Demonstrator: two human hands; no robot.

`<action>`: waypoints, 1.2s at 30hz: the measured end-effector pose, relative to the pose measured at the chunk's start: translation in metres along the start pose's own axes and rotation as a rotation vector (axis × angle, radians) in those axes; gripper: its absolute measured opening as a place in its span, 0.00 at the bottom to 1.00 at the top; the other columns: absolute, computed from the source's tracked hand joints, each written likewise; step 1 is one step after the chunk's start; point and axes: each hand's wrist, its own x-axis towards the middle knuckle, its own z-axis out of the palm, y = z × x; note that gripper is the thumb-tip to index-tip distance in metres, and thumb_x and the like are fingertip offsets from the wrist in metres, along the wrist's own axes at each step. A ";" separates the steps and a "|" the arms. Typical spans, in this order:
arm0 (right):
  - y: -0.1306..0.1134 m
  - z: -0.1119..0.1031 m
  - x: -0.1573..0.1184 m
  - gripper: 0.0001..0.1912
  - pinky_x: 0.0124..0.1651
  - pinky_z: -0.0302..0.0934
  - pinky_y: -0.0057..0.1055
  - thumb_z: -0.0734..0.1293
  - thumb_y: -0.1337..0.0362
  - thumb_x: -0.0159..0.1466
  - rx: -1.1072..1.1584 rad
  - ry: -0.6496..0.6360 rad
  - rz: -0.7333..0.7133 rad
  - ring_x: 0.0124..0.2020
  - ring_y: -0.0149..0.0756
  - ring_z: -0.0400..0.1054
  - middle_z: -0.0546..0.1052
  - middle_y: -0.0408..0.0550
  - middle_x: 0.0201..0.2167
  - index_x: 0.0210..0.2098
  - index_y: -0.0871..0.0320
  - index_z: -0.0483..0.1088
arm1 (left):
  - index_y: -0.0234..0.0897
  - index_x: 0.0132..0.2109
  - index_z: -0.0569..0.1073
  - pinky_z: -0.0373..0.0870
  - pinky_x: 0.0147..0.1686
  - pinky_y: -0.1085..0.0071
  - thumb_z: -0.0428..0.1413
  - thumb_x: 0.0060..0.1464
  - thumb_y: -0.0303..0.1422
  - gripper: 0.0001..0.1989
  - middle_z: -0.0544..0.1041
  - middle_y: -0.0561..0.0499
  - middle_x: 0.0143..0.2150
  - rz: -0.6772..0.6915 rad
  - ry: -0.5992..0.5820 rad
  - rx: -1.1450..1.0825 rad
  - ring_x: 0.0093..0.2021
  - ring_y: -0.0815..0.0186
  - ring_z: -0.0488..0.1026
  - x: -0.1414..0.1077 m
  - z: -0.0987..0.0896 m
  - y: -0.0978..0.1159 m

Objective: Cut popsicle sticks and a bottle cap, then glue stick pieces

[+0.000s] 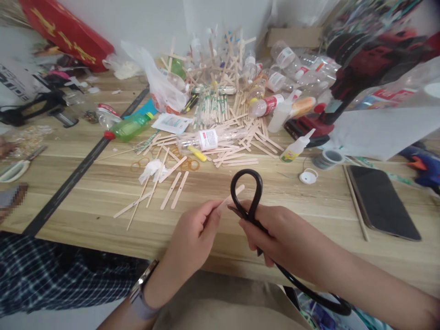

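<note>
Just over the table's front edge, my left hand [199, 231] pinches a flat wooden craft stick [237, 193] that points up and right. My right hand [275, 229] is closed around black-handled scissors [261, 183], one big loop standing up above the fingers and the other hanging below the wrist. The short blades point left and meet the stick close to my left fingertips; whether they touch it I cannot tell. Beyond my left hand lie two craft sticks with small holes [175, 190], thin skewers [147, 196] and a crumpled white tissue [153, 170].
Craft sticks and plastic bottles [208, 139] are heaped at the back. A glue bottle [297, 145], an open tin [329, 158], a phone [383, 201] and a red-black power tool [343, 87] stand or lie right. A dark strip [68, 188] crosses the left; another person sits there near white-handled scissors [15, 170].
</note>
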 end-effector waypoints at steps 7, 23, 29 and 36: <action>0.001 0.002 -0.002 0.12 0.17 0.55 0.21 0.53 0.61 0.68 0.065 0.007 0.009 0.14 0.29 0.69 0.73 0.41 0.21 0.36 0.57 0.65 | 0.39 0.50 0.76 0.69 0.40 0.73 0.47 0.65 0.34 0.15 0.82 0.51 0.44 0.010 0.017 0.067 0.42 0.64 0.77 -0.001 0.002 0.002; 0.001 0.004 -0.001 0.13 0.20 0.52 0.25 0.57 0.68 0.66 -0.043 0.131 -0.099 0.13 0.27 0.64 0.73 0.38 0.17 0.25 0.55 0.64 | 0.40 0.50 0.76 0.70 0.40 0.74 0.47 0.65 0.32 0.14 0.82 0.51 0.44 0.083 0.046 0.115 0.43 0.65 0.78 -0.002 0.007 0.003; 0.001 0.005 -0.003 0.14 0.19 0.52 0.25 0.56 0.66 0.66 -0.014 0.123 -0.081 0.13 0.28 0.65 0.73 0.39 0.16 0.25 0.54 0.64 | 0.40 0.50 0.76 0.71 0.40 0.73 0.46 0.65 0.32 0.15 0.82 0.51 0.44 0.081 0.049 0.131 0.43 0.65 0.79 -0.003 0.007 0.002; 0.006 0.010 -0.001 0.11 0.18 0.53 0.23 0.55 0.65 0.67 0.040 0.098 -0.082 0.13 0.27 0.65 0.74 0.40 0.20 0.37 0.58 0.67 | 0.41 0.51 0.76 0.71 0.39 0.74 0.46 0.65 0.33 0.15 0.82 0.51 0.44 0.079 0.044 0.100 0.43 0.65 0.78 -0.005 0.008 0.002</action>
